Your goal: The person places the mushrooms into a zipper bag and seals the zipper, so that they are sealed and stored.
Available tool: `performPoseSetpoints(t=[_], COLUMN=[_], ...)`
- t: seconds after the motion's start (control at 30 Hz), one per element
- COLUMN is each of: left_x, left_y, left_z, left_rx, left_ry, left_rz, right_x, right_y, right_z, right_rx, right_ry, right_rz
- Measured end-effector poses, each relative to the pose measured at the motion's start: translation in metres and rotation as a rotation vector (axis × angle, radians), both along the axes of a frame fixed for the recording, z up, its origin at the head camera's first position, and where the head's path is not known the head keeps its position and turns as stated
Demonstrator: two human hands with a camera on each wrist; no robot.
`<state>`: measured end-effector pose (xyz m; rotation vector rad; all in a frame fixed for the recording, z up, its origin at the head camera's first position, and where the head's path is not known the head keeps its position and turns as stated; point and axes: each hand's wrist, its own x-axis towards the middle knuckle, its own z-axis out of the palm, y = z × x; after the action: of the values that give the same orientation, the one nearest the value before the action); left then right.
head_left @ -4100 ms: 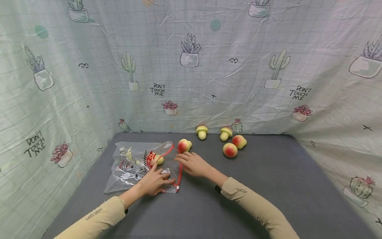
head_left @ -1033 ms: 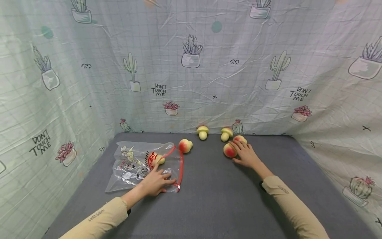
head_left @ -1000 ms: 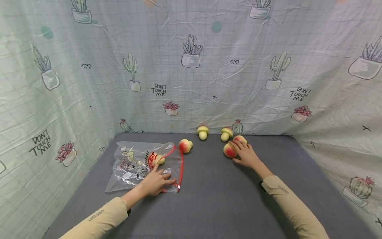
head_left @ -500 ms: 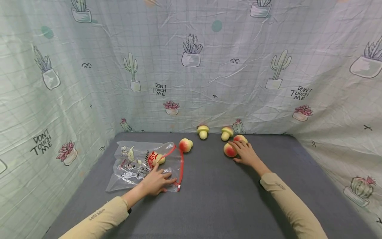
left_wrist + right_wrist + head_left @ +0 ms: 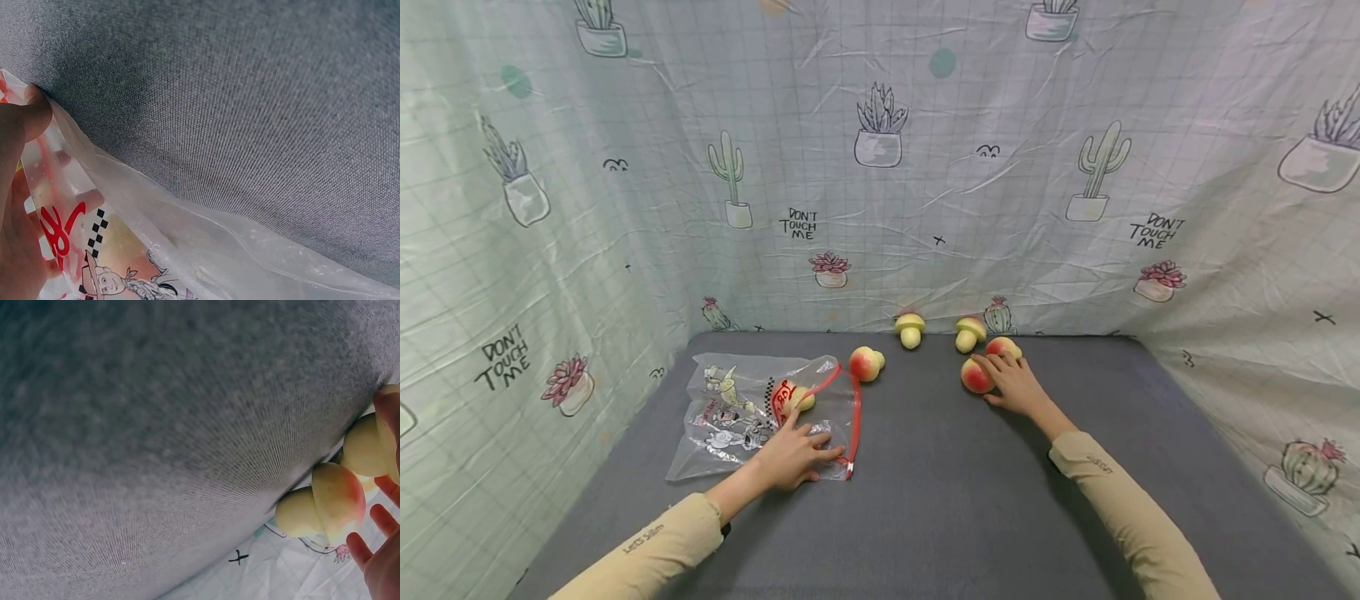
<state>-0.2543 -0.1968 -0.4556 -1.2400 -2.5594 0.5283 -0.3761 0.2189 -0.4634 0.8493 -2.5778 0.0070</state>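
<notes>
My left hand (image 5: pixel 790 457) rests spread on a clear plastic bag (image 5: pixel 700 446) with cartoon prints, beside its red-edged mouth. In the left wrist view, my thumb (image 5: pixel 39 112) lies at the bag's edge. Through the plastic shows one yellow-and-red toy mushroom (image 5: pixel 802 400). Over on the right, my right hand (image 5: pixel 1018 388) reaches over another toy mushroom (image 5: pixel 974 377), thumb at its near side and fingertips across its top. A third mushroom (image 5: pixel 1002 345) sits right behind those fingers. The right wrist view shows fingers spread beside a mushroom cap (image 5: pixel 340 497).
Just beyond the bag's mouth lies a toy mushroom (image 5: pixel 864 365). Two more, a left one (image 5: pixel 910 331) and a right one (image 5: pixel 970 333), stand at the back against the cactus-print curtain (image 5: pixel 940 192). Grey cloth (image 5: pixel 917 500) covers the table.
Compared with about four seconds ago, my right hand has moved from the bag's mouth rightward to the mushrooms. Over the last second both hands stay almost still.
</notes>
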Motion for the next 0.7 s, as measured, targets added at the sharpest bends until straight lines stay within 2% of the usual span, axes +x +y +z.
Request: performPoseSetpoints(t=[0.4,0.7], left_x=[0.0013,0.0014], left_y=[0.0009,0.0012], left_z=[0.0003,0.0009], left_rx=[-0.012,-0.021], left_ry=[0.001,0.000], left_rz=[0.013,0.019], right_x=[0.0018,-0.0011], right_y=[-0.0018,-0.0014], right_z=[-0.0029,-0.0057], right_rx=[0.007,0.022], right_ry=[0.066,0.063], right_rz=[-0.018,-0.027])
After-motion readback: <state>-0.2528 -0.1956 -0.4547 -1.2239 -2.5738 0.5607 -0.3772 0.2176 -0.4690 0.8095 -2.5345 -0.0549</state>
